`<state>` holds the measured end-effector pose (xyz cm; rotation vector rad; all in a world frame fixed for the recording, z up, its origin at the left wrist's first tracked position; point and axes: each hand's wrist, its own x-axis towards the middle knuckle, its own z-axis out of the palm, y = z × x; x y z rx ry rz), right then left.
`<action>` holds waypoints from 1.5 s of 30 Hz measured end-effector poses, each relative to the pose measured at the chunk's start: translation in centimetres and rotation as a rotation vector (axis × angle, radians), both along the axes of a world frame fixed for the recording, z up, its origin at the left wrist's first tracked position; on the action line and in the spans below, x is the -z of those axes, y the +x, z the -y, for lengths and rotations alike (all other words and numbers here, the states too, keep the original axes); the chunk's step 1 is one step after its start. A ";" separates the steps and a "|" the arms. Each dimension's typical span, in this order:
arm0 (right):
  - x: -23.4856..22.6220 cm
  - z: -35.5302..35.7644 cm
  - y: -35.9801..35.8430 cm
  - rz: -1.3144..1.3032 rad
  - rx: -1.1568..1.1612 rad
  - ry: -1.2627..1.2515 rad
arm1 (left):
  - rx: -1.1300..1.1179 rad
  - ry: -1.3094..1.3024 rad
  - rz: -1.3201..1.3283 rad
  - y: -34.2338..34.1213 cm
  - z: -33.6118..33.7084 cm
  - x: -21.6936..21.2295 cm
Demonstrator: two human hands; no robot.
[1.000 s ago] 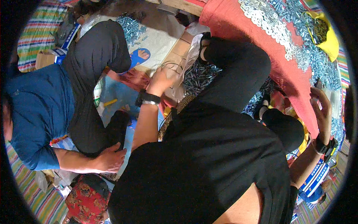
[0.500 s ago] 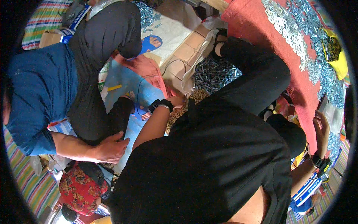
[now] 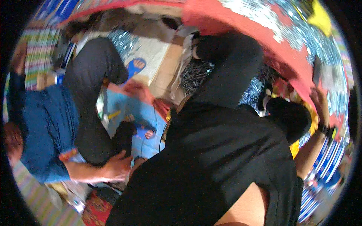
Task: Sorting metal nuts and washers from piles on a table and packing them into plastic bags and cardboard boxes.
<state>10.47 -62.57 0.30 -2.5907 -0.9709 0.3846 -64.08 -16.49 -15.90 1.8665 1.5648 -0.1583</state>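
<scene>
At the right, my right hand (image 3: 319,101) rests at the edge of the red cloth (image 3: 290,62), its fingers stretched out and somewhat blurred. Just beyond the fingertips stands a dark, flat piece (image 3: 316,71), beside clear plastic bags (image 3: 330,80). I see nothing held in that hand. A dark band with a small device is on the wrist. My left hand is out of sight behind my black shirt; only a sliver of skin shows near the co-worker's hand (image 3: 117,167). That hand, with loosely spread fingers, belongs to the person in blue.
Silver bolts (image 3: 298,43) and pale washers (image 3: 247,15) are spread over the red cloth. Dark screws (image 3: 196,77) lie heaped beyond my bent leg (image 3: 232,71). A person in a blue shirt (image 3: 49,128) sits at the left. Blue-and-white boxes (image 3: 327,160) are stacked at lower right.
My left hand, earlier by the leopard-print cloth, has drawn back out of sight. The whole view has swung, blurring things. My right hand stays by the dark piece.
</scene>
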 end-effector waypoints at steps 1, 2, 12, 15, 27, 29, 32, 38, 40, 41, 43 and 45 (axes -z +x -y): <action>-0.1 -0.8 0.0 -0.012 0.008 -0.052 | 0.003 0.056 0.040 1.6 -1.9 -1.4; -0.2 -2.9 -2.2 0.023 0.016 0.038 | 0.021 0.117 0.078 3.2 -3.9 -3.2; 5.1 -5.2 -4.6 -0.157 -0.047 0.187 | 0.356 0.484 0.378 27.6 -20.1 -14.3; 4.0 -8.1 -5.2 -0.179 -0.126 0.153 | 0.391 0.494 0.371 30.3 -22.4 -15.1; 13.9 -22.8 -13.1 0.015 -0.531 -0.242 | 0.393 -0.089 0.001 24.1 -14.3 12.6; 9.8 -25.9 -14.0 0.036 -0.493 -0.052 | 0.354 -0.214 -0.015 19.2 -10.8 16.2; 5.6 -30.5 -13.3 0.001 -0.439 0.218 | 0.379 -0.423 -0.014 14.9 -3.8 23.0; -3.9 -45.6 -15.1 -0.281 -0.600 0.608 | 0.111 -0.785 0.757 6.5 -8.0 24.4; 1.3 -45.6 -8.2 -0.134 -0.429 0.544 | -0.076 -0.505 0.538 25.5 -3.8 16.6; 1.1 -47.7 -8.3 -0.127 -0.278 0.598 | -0.116 -0.478 0.624 27.2 -4.3 11.5; 0.0 -51.3 -9.8 -0.146 -0.174 0.676 | -0.218 -0.427 0.922 27.5 -6.6 6.3; -0.1 -52.4 -10.0 -0.312 -0.091 1.025 | -0.256 -0.419 1.137 29.2 -8.3 3.1</action>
